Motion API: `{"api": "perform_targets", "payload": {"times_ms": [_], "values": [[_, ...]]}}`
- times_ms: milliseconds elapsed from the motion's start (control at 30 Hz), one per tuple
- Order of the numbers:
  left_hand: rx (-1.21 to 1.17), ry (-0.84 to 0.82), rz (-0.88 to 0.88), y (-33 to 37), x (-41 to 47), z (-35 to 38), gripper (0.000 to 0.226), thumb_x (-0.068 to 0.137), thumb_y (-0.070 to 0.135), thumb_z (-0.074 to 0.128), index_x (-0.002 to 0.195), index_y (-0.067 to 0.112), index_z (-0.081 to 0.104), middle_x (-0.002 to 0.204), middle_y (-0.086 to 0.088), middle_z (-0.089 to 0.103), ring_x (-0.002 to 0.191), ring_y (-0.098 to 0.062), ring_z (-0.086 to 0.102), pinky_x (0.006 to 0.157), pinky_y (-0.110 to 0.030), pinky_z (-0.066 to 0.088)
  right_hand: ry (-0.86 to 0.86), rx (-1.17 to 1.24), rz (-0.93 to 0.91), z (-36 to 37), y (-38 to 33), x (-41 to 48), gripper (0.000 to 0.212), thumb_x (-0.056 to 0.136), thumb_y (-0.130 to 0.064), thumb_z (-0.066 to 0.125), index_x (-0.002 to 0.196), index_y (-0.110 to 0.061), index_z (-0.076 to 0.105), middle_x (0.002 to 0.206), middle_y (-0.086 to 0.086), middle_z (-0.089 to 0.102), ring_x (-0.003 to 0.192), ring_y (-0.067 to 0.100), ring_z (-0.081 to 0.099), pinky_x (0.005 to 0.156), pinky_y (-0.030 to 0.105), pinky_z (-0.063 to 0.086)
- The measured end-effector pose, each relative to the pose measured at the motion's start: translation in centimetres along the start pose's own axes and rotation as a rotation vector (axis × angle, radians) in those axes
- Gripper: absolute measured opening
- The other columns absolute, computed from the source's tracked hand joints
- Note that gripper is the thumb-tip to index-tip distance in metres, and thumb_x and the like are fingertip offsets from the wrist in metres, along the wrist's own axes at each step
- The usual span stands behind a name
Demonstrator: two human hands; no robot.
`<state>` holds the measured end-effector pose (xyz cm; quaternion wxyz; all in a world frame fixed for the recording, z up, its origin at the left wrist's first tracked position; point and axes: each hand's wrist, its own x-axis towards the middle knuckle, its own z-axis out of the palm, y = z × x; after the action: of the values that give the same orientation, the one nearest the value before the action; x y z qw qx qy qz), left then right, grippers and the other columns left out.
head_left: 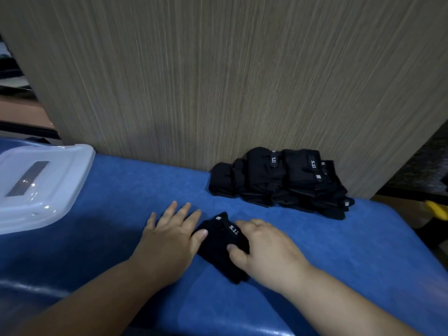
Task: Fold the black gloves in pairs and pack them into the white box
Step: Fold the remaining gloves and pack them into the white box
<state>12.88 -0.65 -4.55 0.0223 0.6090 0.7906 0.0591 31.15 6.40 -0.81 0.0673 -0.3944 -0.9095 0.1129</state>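
white box [72,166] at left edge on blue surface [145,185], left hand [167,241] flat, fingers spread, thumb touching folded glove pair [218,241] at lower centre, right hand [264,248] fingers curled gripping it, glove pile [278,183] right of centre against wood panel [218,81].

it looks like a small packing station: a blue padded bench [121,190] backed by a wood-grain laminate panel [218,81]; beyond and right of where the right hand [269,251] grips a folded glove [218,248], a stack of identical labelled black gloves [278,183]; well left, a white plastic box [72,166].
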Motion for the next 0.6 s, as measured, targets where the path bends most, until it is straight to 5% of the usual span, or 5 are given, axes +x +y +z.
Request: {"api": "perform_targets", "payload": {"times_ms": [100,200,267,400,600], "values": [[-0.018,0.265,0.001,-0.8,0.5,0.2,0.076,0.088,0.069,0.015,0.097,0.015,0.068,0.099,-0.006,0.067,0.095,-0.032,0.063,0.072,-0.044,0.053,-0.036,0.129,0.076,-0.3,-0.1,-0.4,0.059,0.084,-0.055,0.053,0.135,-0.032,0.034,0.120,-0.006,0.059,0.112,0.018,0.055,0.088,0.030,0.045],[-0.064,0.388,0.019,-0.6,0.3,0.1,0.050,0.083,0.063,0.034,0.055,0.022,0.041,0.052,0.007,0.043,0.048,-0.020,0.048,0.047,-0.028,0.039,-0.068,0.189,0.123,-0.4,-0.1,-0.6,0.064,0.082,-0.057,0.055,0.135,-0.033,0.030,0.114,-0.008,0.062,0.107,0.017,0.058,0.086,0.031,0.048],[-0.080,0.324,0.022,0.4,0.1,-1.0,0.053,0.090,0.061,0.032,0.053,0.024,0.026,0.048,0.007,0.031,0.047,-0.018,0.040,0.048,-0.026,0.033,-0.071,0.228,0.151,-0.4,0.0,-0.6,0.066,0.081,-0.056,0.057,0.137,-0.033,0.028,0.112,-0.008,0.063,0.107,0.017,0.058,0.087,0.031,0.048],[-0.244,0.017,-0.114,2.0,0.0,-2.2,0.050,0.090,0.065,0.035,0.064,0.023,0.045,0.061,0.005,0.046,0.065,-0.011,0.048,0.063,-0.026,0.040,-0.033,0.348,0.187,-0.5,0.3,-0.7,0.063,0.083,-0.053,0.059,0.136,-0.034,0.030,0.099,-0.014,0.059,0.097,0.012,0.058,0.078,0.025,0.047],[-0.754,-0.049,-0.188,4.0,0.5,-2.0,0.035,0.090,0.049,0.054,0.086,0.014,0.051,0.072,0.001,0.058,0.067,-0.013,0.055,0.068,-0.032,0.048,0.054,0.524,0.202,-0.2,0.9,-0.4,0.063,0.087,-0.048,0.058,0.140,-0.030,0.029,0.104,-0.010,0.063,0.098,0.011,0.059,0.076,0.023,0.045]]}}
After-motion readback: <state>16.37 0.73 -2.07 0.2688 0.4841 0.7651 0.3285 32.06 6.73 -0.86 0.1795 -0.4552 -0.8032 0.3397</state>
